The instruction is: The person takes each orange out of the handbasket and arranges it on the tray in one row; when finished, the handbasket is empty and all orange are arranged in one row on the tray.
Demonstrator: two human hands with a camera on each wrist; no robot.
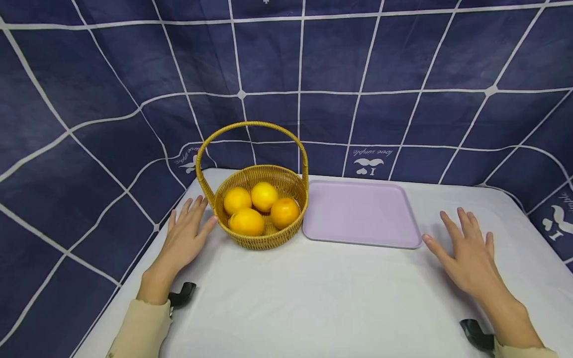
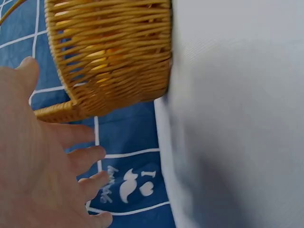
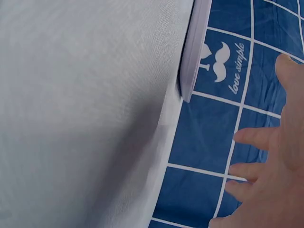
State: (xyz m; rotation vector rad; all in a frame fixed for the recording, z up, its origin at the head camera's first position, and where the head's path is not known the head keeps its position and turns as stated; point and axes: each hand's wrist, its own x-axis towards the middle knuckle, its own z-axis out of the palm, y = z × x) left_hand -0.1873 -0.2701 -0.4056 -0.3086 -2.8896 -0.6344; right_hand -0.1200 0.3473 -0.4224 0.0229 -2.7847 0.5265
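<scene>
At eleven o'clock on the bench (image 1: 309, 298), a basket (image 1: 264, 242) holds four oranges (image 1: 247, 222); at one, a tray (image 1: 362, 214). Left hand (image 1: 184, 241) at nine, right hand (image 1: 469, 258) at three: fingers extended, gripping nothing.

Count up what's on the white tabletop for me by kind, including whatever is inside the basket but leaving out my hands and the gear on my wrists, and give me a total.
Orange-yellow fruits, all in the basket: 4
Woven basket with handle: 1
Pale purple tray: 1
Total: 6
</scene>
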